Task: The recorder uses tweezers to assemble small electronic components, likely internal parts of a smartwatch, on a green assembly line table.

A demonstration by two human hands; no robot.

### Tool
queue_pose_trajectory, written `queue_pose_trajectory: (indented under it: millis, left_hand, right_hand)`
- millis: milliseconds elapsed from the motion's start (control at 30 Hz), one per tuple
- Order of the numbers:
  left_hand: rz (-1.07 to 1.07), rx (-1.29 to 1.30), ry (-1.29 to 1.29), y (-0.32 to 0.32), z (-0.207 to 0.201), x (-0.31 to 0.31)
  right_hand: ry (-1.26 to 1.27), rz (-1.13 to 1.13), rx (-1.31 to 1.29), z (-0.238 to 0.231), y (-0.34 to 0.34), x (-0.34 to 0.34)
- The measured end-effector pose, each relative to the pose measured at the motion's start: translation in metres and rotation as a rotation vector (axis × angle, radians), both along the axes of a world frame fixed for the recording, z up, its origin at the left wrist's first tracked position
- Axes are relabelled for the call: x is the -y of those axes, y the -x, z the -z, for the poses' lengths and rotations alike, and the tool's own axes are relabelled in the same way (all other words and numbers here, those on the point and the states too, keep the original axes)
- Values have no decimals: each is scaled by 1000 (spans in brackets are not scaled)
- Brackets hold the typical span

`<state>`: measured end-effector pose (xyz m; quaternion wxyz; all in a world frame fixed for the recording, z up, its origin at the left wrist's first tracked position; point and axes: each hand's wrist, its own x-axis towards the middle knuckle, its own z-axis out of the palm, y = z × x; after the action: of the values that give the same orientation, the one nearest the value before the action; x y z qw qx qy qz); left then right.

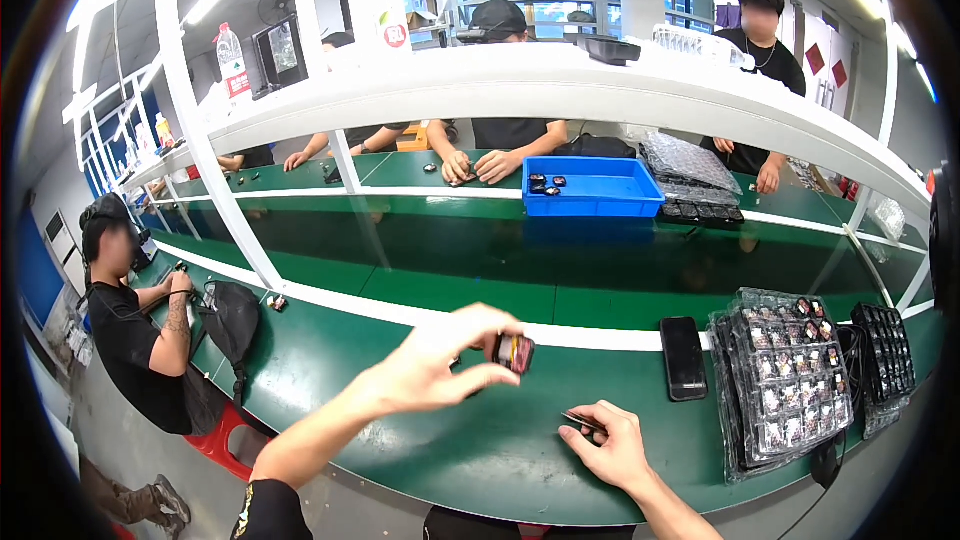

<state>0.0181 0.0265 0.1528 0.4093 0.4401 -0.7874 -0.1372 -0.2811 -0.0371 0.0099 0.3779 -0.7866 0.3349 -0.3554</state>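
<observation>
Raised over the green workbench (470,450), my left hand (432,358) pinches a small dark square electronic module (515,353) between thumb and fingers. Its face shows reddish and yellow patches. Lower and to the right, my right hand (612,448) rests close to the bench with its fingers closed round a thin pointed tool (572,417); only part of the tool shows, so its exact kind is unclear. A small dark piece shows just behind my left hand's fingers, mostly hidden.
Right of my hands lie a black phone (684,358) and stacked clear plastic trays (735,410) of small parts. Black trays (882,350) stand farther right. A white shelf (500,90) spans above the bench. Across it, co-workers sit near a blue bin (594,206); another person (130,310) sits left.
</observation>
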Motion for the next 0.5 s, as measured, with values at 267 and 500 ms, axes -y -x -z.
queue_pose_trajectory:
  millis: [267, 500]
  left_hand:
    - [-286, 97, 519, -55, -191, 85]
    - [-424, 347, 340, -110, -225, 193]
  right_hand:
    - [31, -16, -30, 0, -6, 1]
    - [19, 1, -42, 0, 0, -1]
